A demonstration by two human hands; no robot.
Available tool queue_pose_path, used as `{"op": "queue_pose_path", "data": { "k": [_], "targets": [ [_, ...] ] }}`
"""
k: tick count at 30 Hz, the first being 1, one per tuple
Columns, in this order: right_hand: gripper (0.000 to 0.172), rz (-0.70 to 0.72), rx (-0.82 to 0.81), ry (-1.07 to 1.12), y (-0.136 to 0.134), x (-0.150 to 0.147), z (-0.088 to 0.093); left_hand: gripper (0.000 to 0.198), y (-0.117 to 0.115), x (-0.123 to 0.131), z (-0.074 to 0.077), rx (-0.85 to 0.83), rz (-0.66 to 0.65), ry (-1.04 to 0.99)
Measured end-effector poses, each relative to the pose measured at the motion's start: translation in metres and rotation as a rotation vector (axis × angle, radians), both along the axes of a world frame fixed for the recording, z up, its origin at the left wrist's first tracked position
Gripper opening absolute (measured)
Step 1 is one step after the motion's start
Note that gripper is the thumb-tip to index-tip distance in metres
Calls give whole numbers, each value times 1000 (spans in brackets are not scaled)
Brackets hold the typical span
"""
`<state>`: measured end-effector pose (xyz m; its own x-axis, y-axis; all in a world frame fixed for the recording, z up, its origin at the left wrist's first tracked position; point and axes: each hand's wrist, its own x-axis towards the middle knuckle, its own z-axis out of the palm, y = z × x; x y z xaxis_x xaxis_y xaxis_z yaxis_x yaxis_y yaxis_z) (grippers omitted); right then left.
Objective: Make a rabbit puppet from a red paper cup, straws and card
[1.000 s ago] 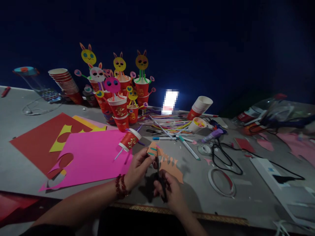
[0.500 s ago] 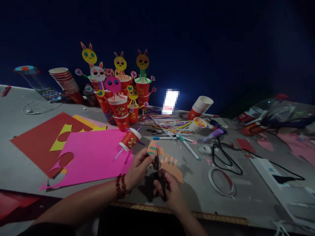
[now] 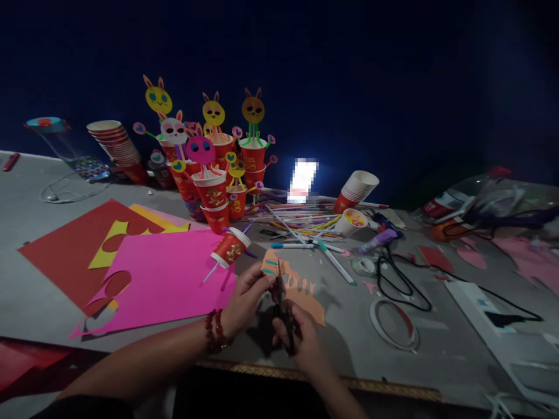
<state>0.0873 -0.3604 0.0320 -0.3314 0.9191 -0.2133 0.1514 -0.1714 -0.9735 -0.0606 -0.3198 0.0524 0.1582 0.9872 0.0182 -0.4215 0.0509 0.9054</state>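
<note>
Near the table's front edge, my left hand (image 3: pixel 248 295) pinches a piece of orange paper (image 3: pixel 269 256) that bears small green shapes. My right hand (image 3: pixel 302 333) is wrapped round the handles of dark scissors (image 3: pixel 285 320). The scissor blades point away from me and lie against the right side of the held paper, close to my left fingertips. Behind the blades lies a larger orange paper scrap (image 3: pixel 312 301) with several cut-outs along its upper edge. Whether it joins the held piece is hidden by my fingers and the scissors.
Pink sheet (image 3: pixel 174 279) and red sheet (image 3: pixel 65 250) lie left, a tipped paper cup (image 3: pixel 231 247) on the pink one. Rabbit-faced cups (image 3: pixel 212 189) stand behind. Markers (image 3: pixel 336 262), a tape ring (image 3: pixel 393 325) and a black cable (image 3: pixel 404 291) lie right; a bright blurred screen (image 3: pixel 303 179) stands behind.
Almost nothing differs. Both hands, the scissors and the orange paper stay in nearly the same place.
</note>
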Motion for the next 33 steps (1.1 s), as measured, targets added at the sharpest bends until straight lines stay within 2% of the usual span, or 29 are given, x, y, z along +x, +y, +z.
{"op": "queue_pose_path", "data": {
  "k": [15, 21, 33],
  "targets": [
    [44, 38, 56, -111, 2, 10, 7, 17, 1, -2, 4, -9, -48, 1],
    [44, 83, 24, -92, 2, 21, 5, 16, 2, -2, 7, -26, -97, 23],
    [49, 106, -11, -95, 2, 29, 14, 16, 5, -3, 11, -5, -182, 15]
  ]
}}
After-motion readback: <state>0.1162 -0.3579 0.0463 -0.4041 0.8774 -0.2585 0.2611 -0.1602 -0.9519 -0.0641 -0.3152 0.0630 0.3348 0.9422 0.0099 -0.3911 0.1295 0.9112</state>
